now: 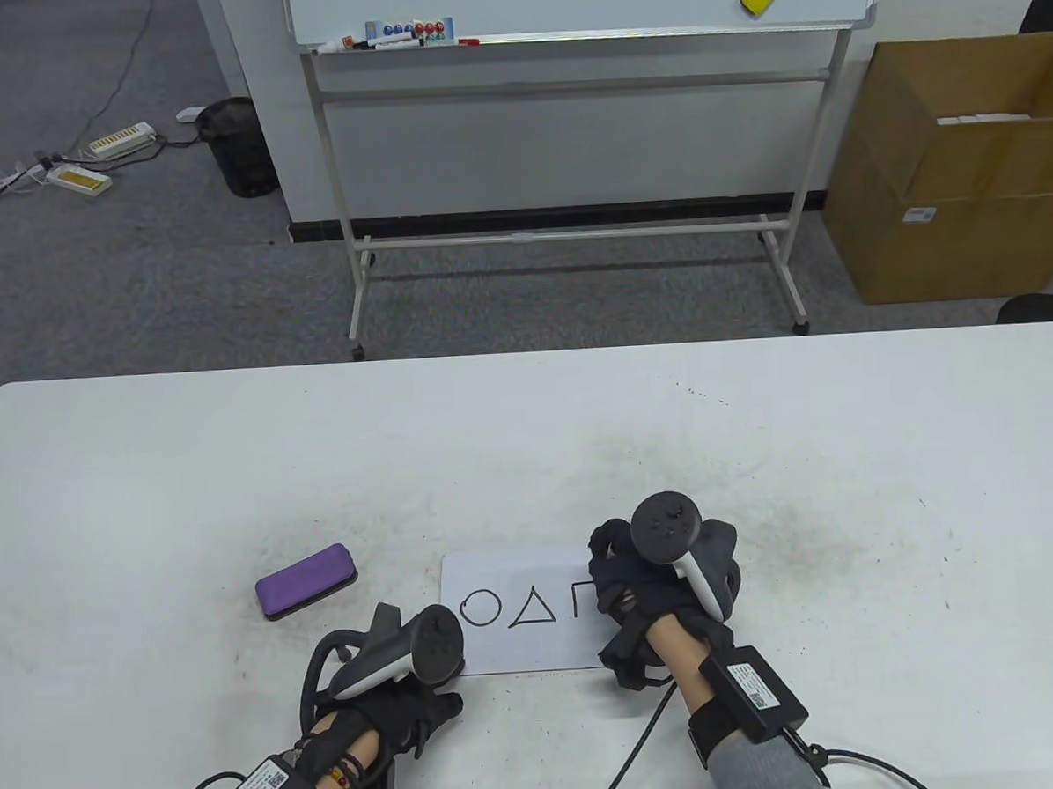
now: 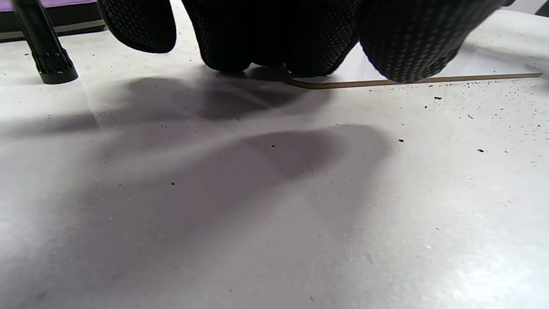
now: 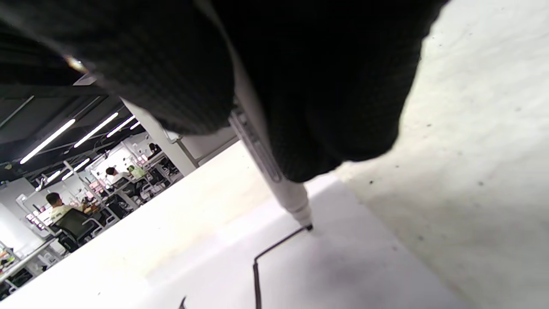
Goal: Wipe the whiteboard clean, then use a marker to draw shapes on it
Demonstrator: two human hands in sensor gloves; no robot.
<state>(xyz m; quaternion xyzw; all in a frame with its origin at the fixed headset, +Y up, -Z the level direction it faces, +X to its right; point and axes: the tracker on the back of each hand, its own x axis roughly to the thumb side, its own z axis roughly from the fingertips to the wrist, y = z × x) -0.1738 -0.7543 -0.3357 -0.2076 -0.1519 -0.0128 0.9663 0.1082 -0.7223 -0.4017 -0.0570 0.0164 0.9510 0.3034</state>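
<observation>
A small whiteboard (image 1: 509,572) lies flat on the table, bearing a drawn circle (image 1: 479,608), a triangle (image 1: 532,608) and a partly drawn square (image 1: 578,596). My right hand (image 1: 630,596) grips a white marker (image 3: 268,169), its black tip touching the board (image 3: 343,266) at the end of the square's line (image 3: 274,248). My left hand (image 1: 419,709) rests at the board's near-left corner; in the left wrist view its fingertips (image 2: 266,38) press down on the board's edge (image 2: 429,80). A purple eraser (image 1: 306,581) lies to the left of the board.
The white table (image 1: 143,485) is speckled with black dust around the board. A black marker cap (image 2: 45,47) stands near the eraser (image 2: 47,4). Beyond the table stand a large wheeled whiteboard (image 1: 577,4), a cardboard box (image 1: 947,170) and a bin (image 1: 236,145).
</observation>
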